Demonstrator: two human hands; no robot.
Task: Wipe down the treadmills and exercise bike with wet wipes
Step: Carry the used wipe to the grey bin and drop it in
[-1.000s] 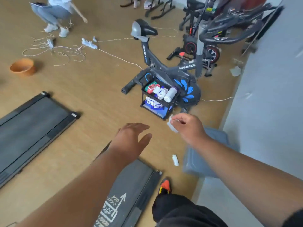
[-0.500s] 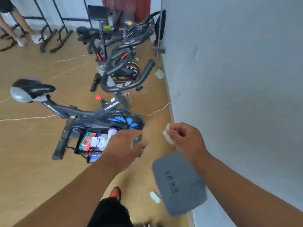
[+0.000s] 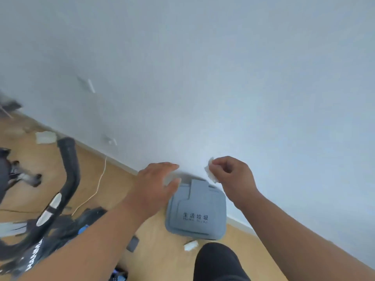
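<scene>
A person is standing over a grey bin [image 3: 195, 211] that is sitting on a wooden floor [image 3: 105, 179] against a pale wall [image 3: 223, 78]. The right hand [image 3: 231, 177] is pinching a crumpled white wipe [image 3: 211, 173] between thumb and fingertips, holding it just above the bin's back right corner, close to the wall. The left hand [image 3: 156, 183] is reaching in with fingers straight and spread, gripping nothing, its thumb lying at the lid's back left corner; whether it is touching the lid cannot be told.

The bin's lid is closed, its long side running from the person's knee toward the wall, with a raised flap at the far end. The wipe is hanging beside that flap, so the left hand, the nearer one to the lid, probably needs to open it before the wipe can drop in.

The bike [image 3: 60, 179] is lying to the left, blurred, well apart from both hands. A second white wipe is lying on the floor just beside the bin's near edge.

Compared with half a second ago, the view has swung toward the wall, the bin now lies directly under the hands, and the bike has slid to the left edge.
</scene>
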